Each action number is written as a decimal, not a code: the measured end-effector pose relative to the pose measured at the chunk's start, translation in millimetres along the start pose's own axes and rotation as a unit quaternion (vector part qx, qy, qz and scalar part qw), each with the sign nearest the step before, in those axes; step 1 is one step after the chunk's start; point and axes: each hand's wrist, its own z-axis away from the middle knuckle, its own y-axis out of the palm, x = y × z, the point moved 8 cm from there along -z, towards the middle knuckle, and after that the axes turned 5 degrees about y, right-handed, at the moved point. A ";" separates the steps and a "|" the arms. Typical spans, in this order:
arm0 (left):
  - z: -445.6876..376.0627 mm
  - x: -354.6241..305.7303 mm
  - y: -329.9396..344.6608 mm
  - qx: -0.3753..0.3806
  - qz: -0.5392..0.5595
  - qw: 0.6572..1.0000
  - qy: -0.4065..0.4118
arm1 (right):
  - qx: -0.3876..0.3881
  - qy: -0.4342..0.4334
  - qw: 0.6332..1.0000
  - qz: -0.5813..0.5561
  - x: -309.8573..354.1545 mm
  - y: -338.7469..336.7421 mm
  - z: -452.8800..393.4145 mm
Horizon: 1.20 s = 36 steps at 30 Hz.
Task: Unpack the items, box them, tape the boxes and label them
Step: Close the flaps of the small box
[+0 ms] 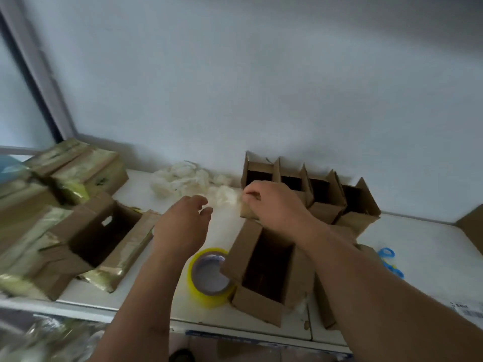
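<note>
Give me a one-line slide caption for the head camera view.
Both hands, left and right, reach over open cardboard boxes beside yellow tape roll.

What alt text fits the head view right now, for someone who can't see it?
The right hand pinches a small pale item above an open cardboard box; the left hand hovers open beside it. A yellow tape roll touches that box, with four more open boxes behind.

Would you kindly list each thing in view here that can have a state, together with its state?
Nearest small box: open, upright.
Four back boxes: open, in a row.
Large carton: open, flaps spread.
Tape roll: lying flat, touching the nearest box.
Blue scissors: lying on the table, unheld.
Left hand: open, holding nothing.
Right hand: pinching a wrapped item.
</note>
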 end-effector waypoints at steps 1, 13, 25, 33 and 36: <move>-1.6 9.0 2.3 0.010 -0.004 1.000 -0.006 | 0.022 0.006 1.000 0.004 7.1 10.9 -8.8; -34.2 47.0 17.9 0.048 0.005 0.999 -0.020 | 0.159 0.122 0.971 0.128 19.2 114.6 -108.9; -58.5 54.2 28.9 0.033 0.076 0.995 -0.050 | 0.185 0.162 0.953 0.176 -23.2 152.8 -146.8; -55.1 58.0 13.2 0.000 0.105 0.991 -0.080 | 0.157 0.105 0.980 0.062 -4.2 119.6 -126.9; -48.7 58.1 12.3 -0.002 0.103 0.991 -0.083 | 0.167 0.073 0.981 0.069 6.0 111.3 -110.7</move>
